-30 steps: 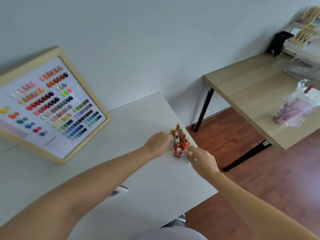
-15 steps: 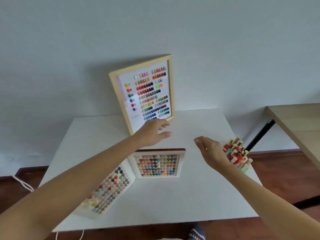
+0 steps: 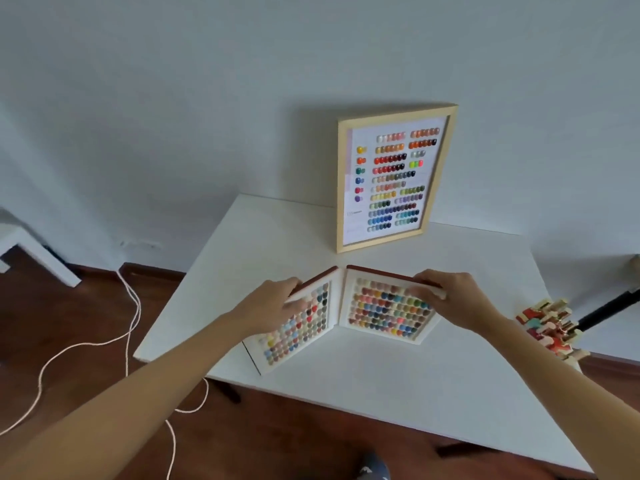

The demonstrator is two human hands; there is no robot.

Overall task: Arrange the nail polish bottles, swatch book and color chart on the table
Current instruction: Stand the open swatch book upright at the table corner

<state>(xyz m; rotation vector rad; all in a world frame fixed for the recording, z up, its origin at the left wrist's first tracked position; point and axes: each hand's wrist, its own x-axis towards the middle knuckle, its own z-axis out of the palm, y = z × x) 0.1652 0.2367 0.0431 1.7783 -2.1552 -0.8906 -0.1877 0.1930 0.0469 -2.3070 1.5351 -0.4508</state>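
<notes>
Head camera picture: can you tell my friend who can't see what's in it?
Two hands, left hand and right hand, grip the far corners of an open swatch book on a white table. A framed color chart leans behind; nail polish bottles cluster at the right edge.

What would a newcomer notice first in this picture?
Probably the open swatch book in the middle of the white table, with the left hand and right hand on its two pages. Behind it, the framed color chart leans against the wall; the nail polish bottles cluster at the table's right edge.
</notes>
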